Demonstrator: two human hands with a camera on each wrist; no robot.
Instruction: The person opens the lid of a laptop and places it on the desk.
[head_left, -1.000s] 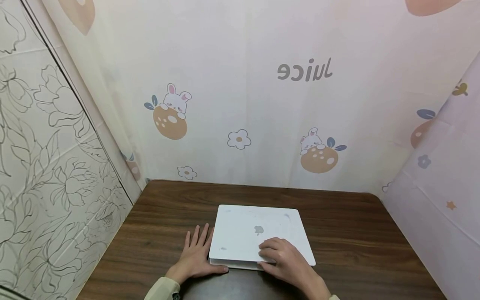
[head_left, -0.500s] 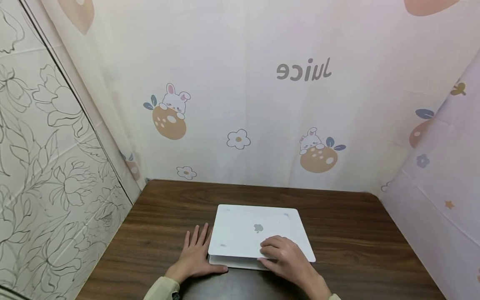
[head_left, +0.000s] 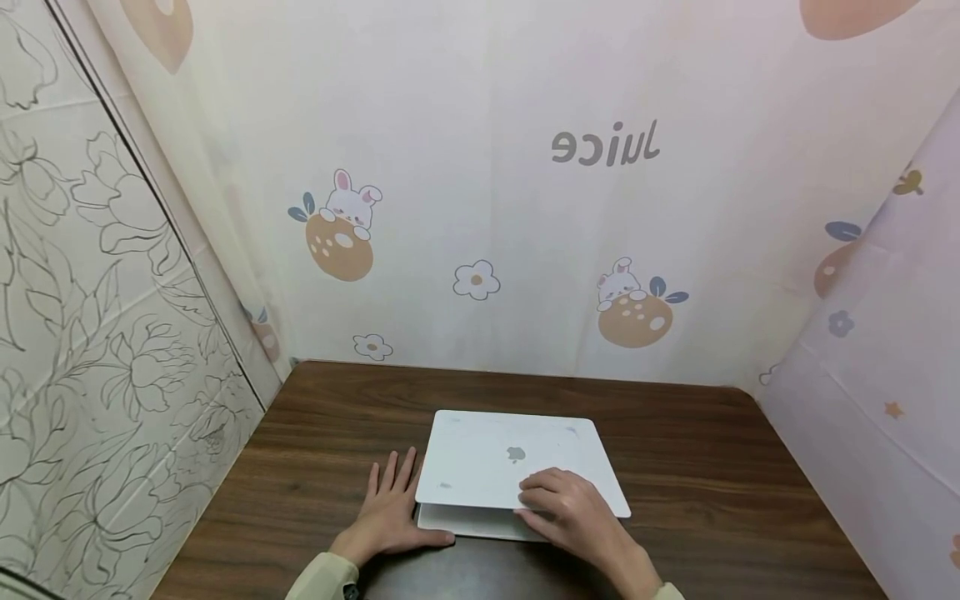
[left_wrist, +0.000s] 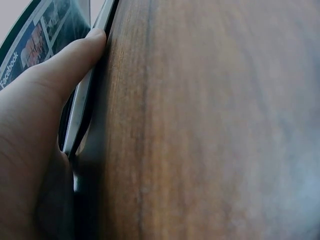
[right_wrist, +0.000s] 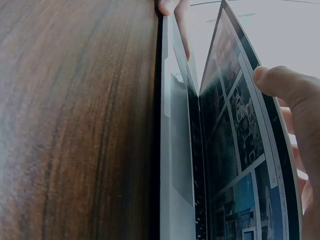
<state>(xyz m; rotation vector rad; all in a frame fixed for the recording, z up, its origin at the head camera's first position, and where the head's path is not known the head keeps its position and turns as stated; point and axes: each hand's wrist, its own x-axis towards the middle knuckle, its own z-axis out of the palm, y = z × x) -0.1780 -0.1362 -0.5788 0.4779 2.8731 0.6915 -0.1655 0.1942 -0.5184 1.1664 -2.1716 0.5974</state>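
Basically seeing one laptop [head_left: 487,479] on the wood-grain counter [head_left: 697,467], toward the near side, with white lid [head_left: 465,454] tilted partway up from the base [head_left: 468,522]. Reading left hand [head_left: 392,518] as flat: fingers spread on the counter just beside the laptop's left side, thumb along the base's front edge, gripping nothing. Reading right hand [head_left: 566,517] as curled: pinching the lid's front edge, thumb on screen side, fingers on the outer face. Getting photo tiles on the screen [right_wrist: 240,130] from right wrist view, plus "Facebook" text [left_wrist: 9,67] from left wrist view. Also seeing pale sleeves [head_left: 322,579] at both wrists, and behind the counter a curtain [head_left: 427,150] with rabbit prints and a mirrored "Juice".
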